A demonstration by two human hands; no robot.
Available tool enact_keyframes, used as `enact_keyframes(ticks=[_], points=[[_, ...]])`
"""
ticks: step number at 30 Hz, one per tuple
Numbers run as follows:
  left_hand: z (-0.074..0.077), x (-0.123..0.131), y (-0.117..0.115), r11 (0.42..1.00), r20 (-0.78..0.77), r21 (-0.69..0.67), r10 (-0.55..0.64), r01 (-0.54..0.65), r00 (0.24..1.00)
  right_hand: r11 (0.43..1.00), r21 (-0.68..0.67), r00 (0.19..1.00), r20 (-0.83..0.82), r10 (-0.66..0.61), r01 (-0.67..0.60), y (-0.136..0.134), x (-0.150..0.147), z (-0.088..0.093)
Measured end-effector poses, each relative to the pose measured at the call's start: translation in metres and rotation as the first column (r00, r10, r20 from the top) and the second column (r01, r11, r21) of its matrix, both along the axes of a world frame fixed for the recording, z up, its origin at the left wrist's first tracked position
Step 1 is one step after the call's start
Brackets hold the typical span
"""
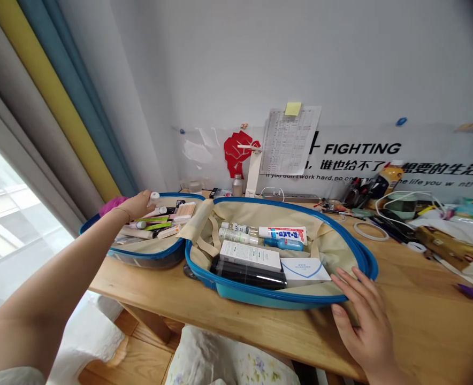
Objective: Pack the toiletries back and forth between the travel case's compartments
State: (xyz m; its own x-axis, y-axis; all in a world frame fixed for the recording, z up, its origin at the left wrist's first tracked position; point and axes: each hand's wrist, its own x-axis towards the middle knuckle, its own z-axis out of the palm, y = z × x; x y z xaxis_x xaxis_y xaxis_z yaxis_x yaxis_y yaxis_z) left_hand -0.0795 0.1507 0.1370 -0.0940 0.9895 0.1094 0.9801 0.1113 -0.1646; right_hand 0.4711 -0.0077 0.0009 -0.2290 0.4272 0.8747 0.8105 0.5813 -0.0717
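An open blue suitcase [357,256] lies on the desk, both halves spread apart. Over its left half, my left hand [138,204] is closed on a small thing with a white cap [153,198]; the rest is hidden by my fingers. Below that hand lie several tubes, pens and small cosmetics, a lime-green one [156,220] among them. My right hand [363,315] has its fingers spread, touching the right half's front rim. That half holds a toothpaste tube [283,234], a blue bottle [284,244], clear bottles [238,236], a white carton [249,255], a white box [304,268] and a black cylinder [248,275].
A white lamp [253,174] and a metallic bottle [237,185] stand behind the suitcase. Tape roll [371,231], brown pouch [453,243], cables and an orange-labelled bottle [391,176] crowd the desk's right side. Curtains [60,107] hang at left.
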Motion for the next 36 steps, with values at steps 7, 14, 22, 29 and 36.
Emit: enact_keyframes(ticks=[7, 14, 22, 29, 36], points=[[0.023, 0.132, -0.006, 0.854, -0.073, 0.032, -0.516, 0.519, 0.853, 1.0, 0.006, 1.0, 0.0, -0.009, 0.009, 0.0, 0.0, 0.0], [-0.023, 0.214, -0.001, 0.686, 0.095, -0.354, -0.649, 0.635, 0.755, 1.0, 0.002, 1.0, 0.0, -0.018, 0.018, 0.0, 0.001, -0.001], [-0.037, 0.212, 0.007, 0.676, 0.147, -0.395, -0.622, 0.622, 0.769, 1.0, 0.008, 1.0, 0.004, -0.016, 0.016, 0.0, 0.001, 0.0], [-0.04, 0.211, 0.013, 0.657, 0.201, -0.379, -0.63, 0.652, 0.75, 1.0, 0.029, 1.0, -0.009, 0.002, -0.002, 0.002, 0.0, -0.001], [-0.032, 0.207, 0.007, 0.656, 0.267, -0.324, -0.628, 0.682, 0.731, 0.999, 0.039, 1.0, 0.008, 0.003, -0.003, 0.003, 0.001, -0.002]])
